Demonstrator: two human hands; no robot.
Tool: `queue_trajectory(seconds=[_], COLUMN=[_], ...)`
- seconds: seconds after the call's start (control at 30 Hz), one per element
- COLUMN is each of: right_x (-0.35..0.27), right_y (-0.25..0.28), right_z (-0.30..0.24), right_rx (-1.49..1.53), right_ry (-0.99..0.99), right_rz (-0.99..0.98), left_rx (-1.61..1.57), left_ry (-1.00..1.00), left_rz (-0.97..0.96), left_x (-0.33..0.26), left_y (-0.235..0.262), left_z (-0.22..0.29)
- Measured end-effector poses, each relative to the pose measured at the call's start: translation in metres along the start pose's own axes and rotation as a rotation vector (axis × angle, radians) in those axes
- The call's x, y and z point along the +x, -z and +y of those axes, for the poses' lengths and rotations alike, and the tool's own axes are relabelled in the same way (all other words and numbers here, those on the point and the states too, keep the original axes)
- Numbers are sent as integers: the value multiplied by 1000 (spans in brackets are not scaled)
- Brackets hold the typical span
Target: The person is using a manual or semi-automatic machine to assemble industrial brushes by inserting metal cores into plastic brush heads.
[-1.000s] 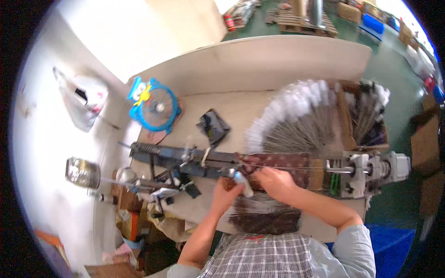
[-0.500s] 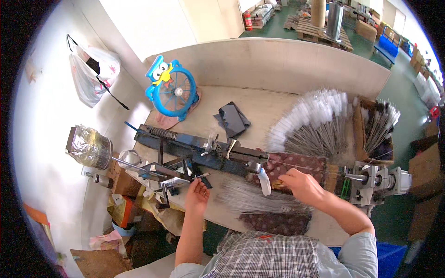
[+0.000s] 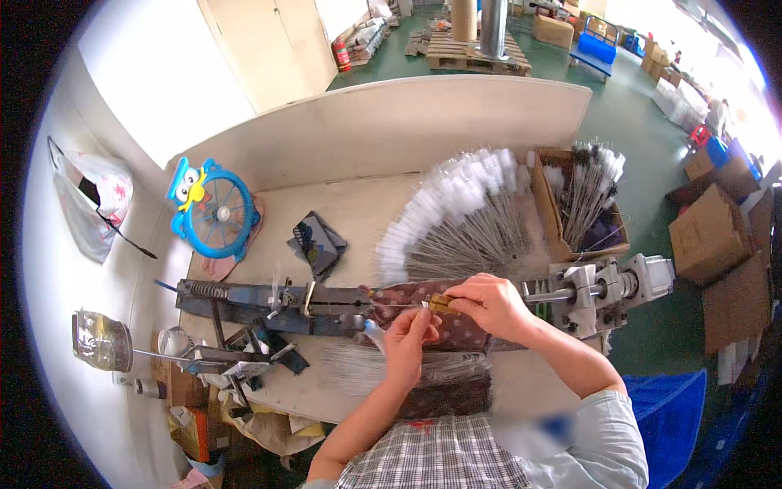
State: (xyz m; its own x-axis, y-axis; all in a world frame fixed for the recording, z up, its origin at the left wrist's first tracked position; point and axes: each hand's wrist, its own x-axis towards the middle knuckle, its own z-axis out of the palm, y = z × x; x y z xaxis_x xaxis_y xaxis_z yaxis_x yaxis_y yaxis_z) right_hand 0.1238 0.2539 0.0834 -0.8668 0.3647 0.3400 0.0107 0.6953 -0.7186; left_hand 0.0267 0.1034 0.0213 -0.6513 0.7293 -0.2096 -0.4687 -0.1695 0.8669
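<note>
Over the middle of the bench, my right hand [image 3: 494,306] is closed on a small brass-coloured piece [image 3: 442,304]. Close beside it, my left hand [image 3: 407,341] has thumb and fingers pinched at a thin wire [image 3: 399,305] that runs left from the brass piece. Both hands are above a brown dotted cloth [image 3: 407,291]. To their left stretches a long dark metal machine [image 3: 330,300] with a spring at its far left end. Right of my right hand is a metal spindle unit [image 3: 580,292]. Loose thin wires [image 3: 358,365] lie on the near side, below my left hand.
Many white-bristled wire brushes [image 3: 456,208] fan out behind the cloth, next to a cardboard box [image 3: 554,220] of more brushes. A blue duck-shaped fan [image 3: 218,213] and a dark flat device [image 3: 322,244] stand behind the machine. A lamp [image 3: 102,342] and black bracket sit front left; a blue bin [image 3: 668,416] is at lower right.
My left hand has left the black bracket at the front left and come right, beside my right hand. My right hand has risen to the wire line with the brass piece. The whole view has shifted.
</note>
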Motion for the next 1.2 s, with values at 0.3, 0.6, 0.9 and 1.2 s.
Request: queue_trajectory(seconds=[0.3,0.6,0.9,1.2], right_x=[-10,42,46,33], right_y=[17,-35,-38,-54], right_z=[11,-17,-21,-37], right_rx=[-35,-509,-123,-280], right_ry=[198,173,-55,122], right_rz=[-74,-15,-192,-4], left_rx=[91,-160,-37,-420], left_ry=[20,54,113,58], left_rz=[138,237,155,235], left_x=[6,-5,-9,0], left_y=[-22,1,7,7], left_z=[3,27,33,25])
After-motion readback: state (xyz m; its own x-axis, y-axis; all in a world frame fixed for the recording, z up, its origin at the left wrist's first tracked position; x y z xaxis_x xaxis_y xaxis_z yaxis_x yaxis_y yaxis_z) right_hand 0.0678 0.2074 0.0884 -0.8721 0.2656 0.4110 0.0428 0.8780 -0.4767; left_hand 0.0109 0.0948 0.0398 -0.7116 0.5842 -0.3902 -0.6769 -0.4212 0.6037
